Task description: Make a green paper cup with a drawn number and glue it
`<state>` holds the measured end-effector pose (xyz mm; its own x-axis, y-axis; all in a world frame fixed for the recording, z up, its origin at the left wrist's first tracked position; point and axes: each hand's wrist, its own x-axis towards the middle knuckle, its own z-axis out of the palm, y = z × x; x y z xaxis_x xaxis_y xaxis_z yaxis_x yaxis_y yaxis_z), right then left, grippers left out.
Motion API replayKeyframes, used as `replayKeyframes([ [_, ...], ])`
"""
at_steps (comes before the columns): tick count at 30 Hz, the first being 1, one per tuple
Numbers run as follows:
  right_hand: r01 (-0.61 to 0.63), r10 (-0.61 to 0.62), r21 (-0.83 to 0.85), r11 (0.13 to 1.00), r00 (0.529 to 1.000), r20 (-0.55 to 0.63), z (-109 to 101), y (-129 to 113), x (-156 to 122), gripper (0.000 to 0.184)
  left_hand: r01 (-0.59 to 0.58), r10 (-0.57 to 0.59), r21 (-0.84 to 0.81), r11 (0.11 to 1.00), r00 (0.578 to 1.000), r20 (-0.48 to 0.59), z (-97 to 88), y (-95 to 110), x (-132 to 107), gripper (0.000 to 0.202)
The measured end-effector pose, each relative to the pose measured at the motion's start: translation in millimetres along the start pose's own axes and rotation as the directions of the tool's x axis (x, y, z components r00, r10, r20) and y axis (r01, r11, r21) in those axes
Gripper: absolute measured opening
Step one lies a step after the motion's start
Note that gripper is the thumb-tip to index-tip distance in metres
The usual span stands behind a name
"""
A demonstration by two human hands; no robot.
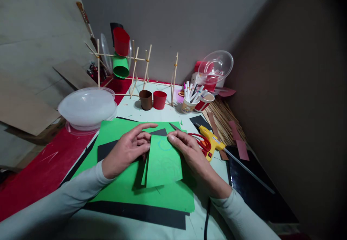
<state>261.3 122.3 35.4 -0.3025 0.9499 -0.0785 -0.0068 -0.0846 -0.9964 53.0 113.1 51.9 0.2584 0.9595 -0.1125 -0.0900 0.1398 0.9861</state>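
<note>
A cut piece of green paper point(164, 162) stands lifted between both hands, above a larger green sheet point(151, 193) that lies on black sheets point(141, 211). My left hand point(127, 149) pinches the piece's left edge, index finger stretched out over its top. My right hand point(189, 149) grips the piece's upper right edge with closed fingers. Red-handled scissors point(202, 142) lie under or in my right hand, their blade tip poking out past my fingers; whether the hand holds them I cannot tell.
A yellow glue gun point(213, 140) lies right of the scissors. Brown cup point(145, 99) and red cup point(159, 99) stand behind, by a stick frame point(148, 70) with stacked cups. Marker cups point(191, 101), stick bundle point(225, 119), clear plastic bowls point(88, 108).
</note>
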Motion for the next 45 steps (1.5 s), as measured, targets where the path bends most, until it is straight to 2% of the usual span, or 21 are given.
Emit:
replayKeyframes([
  [1,-0.005,0.005,-0.005,1.000,1.000,0.009,1,0,-1,0.033,-0.054,0.054,0.063,0.997,0.999,0.002,0.3,1,-1,0.048],
  [3,0.000,0.001,-0.019,1.000,1.000,0.029,5,-2,-3,0.034,-0.141,0.143,0.195,0.971,0.990,0.006,0.8,1,-2,0.030],
  [6,0.028,-0.026,-0.048,0.998,0.999,0.034,9,-7,-6,0.036,-0.174,0.187,0.254,0.951,0.982,-0.026,1.1,2,-3,0.014],
  [9,0.086,-0.086,-0.034,0.996,0.996,-0.011,9,-9,-8,0.029,-0.122,0.154,0.182,0.976,0.973,-0.171,1.4,4,0,0.013],
  [11,0.146,-0.149,-0.067,0.987,0.988,-0.045,8,-8,-9,0.019,-0.117,0.156,0.167,0.979,0.957,-0.246,1.5,5,2,0.023],
  [13,0.234,-0.248,-0.180,0.955,0.967,-0.057,8,-7,-10,0.013,-0.125,0.166,0.154,0.980,0.943,-0.288,1.2,6,3,0.036],
  [15,0.361,-0.388,-0.342,0.867,0.922,-0.010,9,-6,-12,0.014,-0.129,0.165,0.129,0.983,0.933,-0.320,-0.2,4,3,0.040],
  [17,0.495,-0.515,-0.475,0.727,0.852,0.100,11,-7,-15,0.027,-0.125,0.151,0.098,0.987,0.931,-0.334,-2.9,1,4,0.035],
  [20,0.646,-0.582,-0.534,0.545,0.750,0.313,15,-9,-19,0.040,-0.119,0.129,0.049,0.992,0.935,-0.331,-7.7,-6,7,0.030],
  [22,0.697,-0.597,-0.501,0.513,0.709,0.376,18,-10,-21,0.034,-0.126,0.129,0.033,0.992,0.936,-0.328,-9.8,-10,9,0.032],
  [23,0.700,-0.605,-0.486,0.524,0.707,0.366,19,-11,-21,0.027,-0.129,0.133,0.033,0.991,0.935,-0.330,-10.4,-11,10,0.032],
  [25,0.682,-0.623,-0.454,0.573,0.723,0.298,20,-11,-20,0.014,-0.132,0.138,0.041,0.990,0.935,-0.326,-10.6,-13,11,0.031],
  [27,0.642,-0.616,-0.411,0.647,0.758,0.214,18,-12,-18,0.011,-0.122,0.131,0.047,0.991,0.943,-0.306,-10.5,-13,11,0.028],
  [32,0.463,-0.454,-0.291,0.837,0.885,0.105,13,-13,-15,0.017,-0.062,0.073,0.054,0.997,0.973,-0.221,-12.0,-15,9,0.021],
  [35,0.353,-0.346,-0.247,0.902,0.935,0.075,13,-14,-15,0.026,-0.073,0.078,0.037,0.997,0.980,-0.181,-11.6,-14,10,0.025],
  [40,0.310,-0.299,-0.227,0.923,0.951,0.084,15,-16,-14,0.032,-0.065,0.063,-0.006,0.998,0.987,-0.148,-8.5,-12,9,0.034],
  [45,0.373,-0.369,-0.296,0.879,0.927,0.072,15,-16,-13,0.026,-0.074,0.059,-0.052,0.996,0.966,-0.250,-6.5,-15,9,0.031],
])
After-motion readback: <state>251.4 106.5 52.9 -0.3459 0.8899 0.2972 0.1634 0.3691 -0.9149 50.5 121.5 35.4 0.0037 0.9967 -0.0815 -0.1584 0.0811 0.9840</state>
